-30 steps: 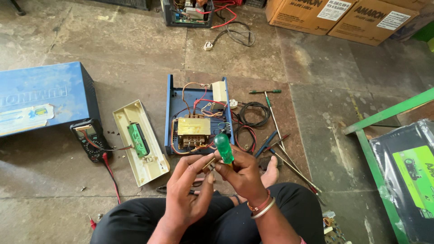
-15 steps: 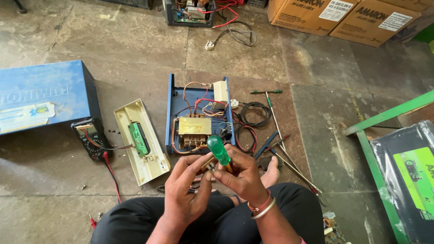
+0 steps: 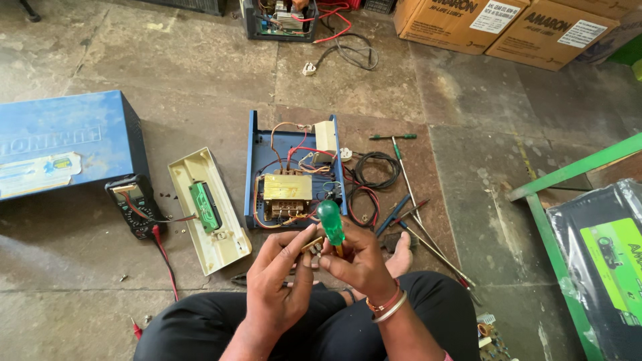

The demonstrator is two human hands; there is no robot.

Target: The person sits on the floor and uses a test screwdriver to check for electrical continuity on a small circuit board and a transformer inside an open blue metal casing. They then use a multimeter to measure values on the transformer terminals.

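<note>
Between the fingertips of the left hand [image 3: 277,277] sits a small brownish part [image 3: 311,245], pinched by thumb and forefinger just above the lap. The right hand [image 3: 358,261] is clenched round the shaft end of a green-handled screwdriver [image 3: 330,222], whose translucent handle stands nearly upright, its tip meeting the small part, though the contact itself is hidden by the fingers. To do this well, the left-hand pinch should stay firm and low on the part so it cannot spin, and the driver should be kept square to the screw, with pressure straight down the shaft; a tilted blade looks likely to slip toward the left thumb.

Just beyond the hands, on the stone floor [image 3: 200,60], lies an open blue chassis [image 3: 254,167] with a brass-coloured transformer [image 3: 287,190] and loose red and white wires inside. Near its left side rests a cream cover panel [image 3: 231,237] carrying a green circuit board [image 3: 204,206], then a black multimeter [image 3: 134,204] and a blue metal casing [image 3: 67,144] towards the floor's left edge. Right of the chassis lie coiled cables [image 3: 371,170] and several long tools [image 3: 414,200]. Cardboard boxes [image 3: 495,27] stand along the far edge.
</note>
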